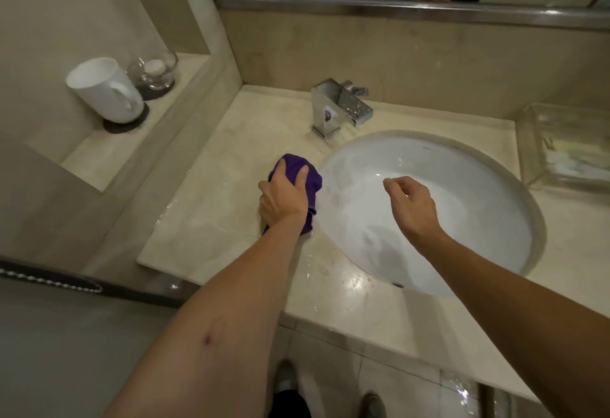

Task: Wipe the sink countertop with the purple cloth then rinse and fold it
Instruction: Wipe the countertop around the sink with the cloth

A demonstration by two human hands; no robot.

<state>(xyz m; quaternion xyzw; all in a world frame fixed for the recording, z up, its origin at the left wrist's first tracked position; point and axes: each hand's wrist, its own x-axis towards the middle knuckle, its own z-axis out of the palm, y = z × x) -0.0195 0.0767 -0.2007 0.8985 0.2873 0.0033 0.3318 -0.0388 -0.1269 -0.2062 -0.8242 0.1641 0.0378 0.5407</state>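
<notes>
Purple cloth (305, 186) is bunched up under the left hand (284, 195), whose fingers (302, 175) curl over it and press it onto the wet marble surface (211, 186), right at the basin's (462, 193) left rim. Off to their right, the right hand (411, 201) hovers over the basin, loosely curled, holding nothing. Beyond both sits the chrome faucet (336, 109).

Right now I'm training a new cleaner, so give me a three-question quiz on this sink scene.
1. True or false: the left hand presses the purple cloth on the countertop.
2. Where does the right hand hover? A) over the basin B) on the faucet C) by the white mug
3. What does the right hand hold?

Key: 1 true; 2 A; 3 nothing.
</notes>
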